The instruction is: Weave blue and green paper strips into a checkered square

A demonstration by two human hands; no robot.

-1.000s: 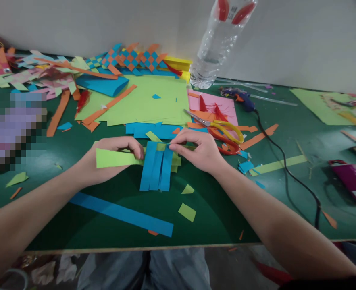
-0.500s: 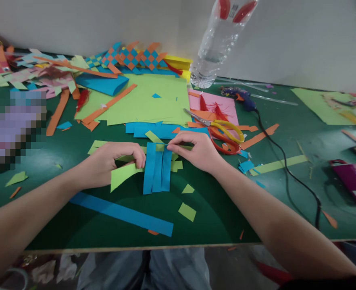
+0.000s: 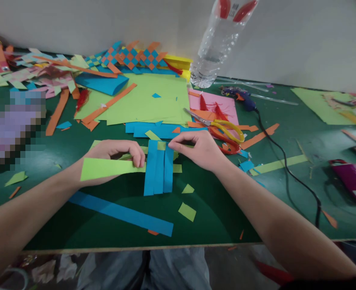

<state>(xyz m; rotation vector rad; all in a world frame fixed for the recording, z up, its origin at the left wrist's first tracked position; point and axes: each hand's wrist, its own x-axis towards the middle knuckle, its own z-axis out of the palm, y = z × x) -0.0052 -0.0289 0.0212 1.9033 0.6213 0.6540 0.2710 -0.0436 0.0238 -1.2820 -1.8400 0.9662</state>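
In front of me, a small piece of blue paper strips (image 3: 159,171) hangs side by side, with a green square showing near its top. My left hand (image 3: 117,155) is closed at the left edge of this piece, its fingers pinching a light green paper strip (image 3: 105,169) that sticks out to the left. My right hand (image 3: 198,149) pinches the upper right corner of the blue strips between thumb and forefinger. Green strip ends show behind the piece. A loose blue strip (image 3: 123,213) lies on the table below my left hand.
Orange and yellow scissors (image 3: 226,131) lie just beyond my right hand. Green sheets (image 3: 153,100), a tilted plastic bottle (image 3: 218,48), woven paper shapes (image 3: 131,58) and scraps fill the back. A glue gun (image 3: 241,98) trails its black cord down the right side.
The green strip at my left hand has swung up and now extends farther left. The blue strips have shifted slightly right, and the green square at their top shows more clearly.
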